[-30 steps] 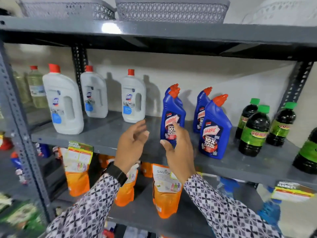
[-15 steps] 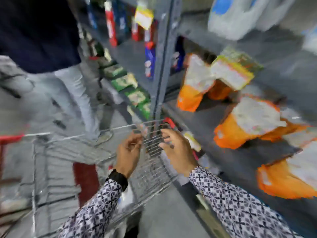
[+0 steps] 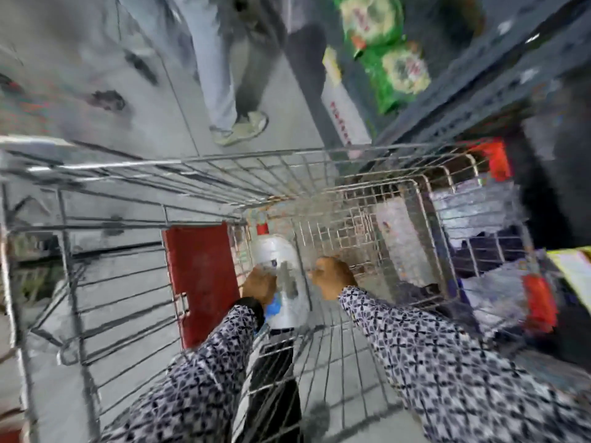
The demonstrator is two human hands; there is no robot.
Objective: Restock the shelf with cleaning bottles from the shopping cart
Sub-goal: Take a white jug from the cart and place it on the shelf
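White bottle (image 3: pixel 281 276) between left hand (image 3: pixel 258 285) and right hand (image 3: pixel 332 278)

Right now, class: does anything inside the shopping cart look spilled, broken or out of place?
Nothing stands out. A white bottle with a red cap lies in the wire cart, the left hand on it and the right hand beside it. No spill or damage shows, though the picture is blurred, so fine detail cannot be judged.

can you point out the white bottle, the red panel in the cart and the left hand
white bottle (image 3: pixel 277 255): head view, on its rounded white shoulder.
red panel (image 3: pixel 201 276): head view, on the middle of its flat red face.
left hand (image 3: pixel 258 285): head view, on the back of the hand, against the bottle.
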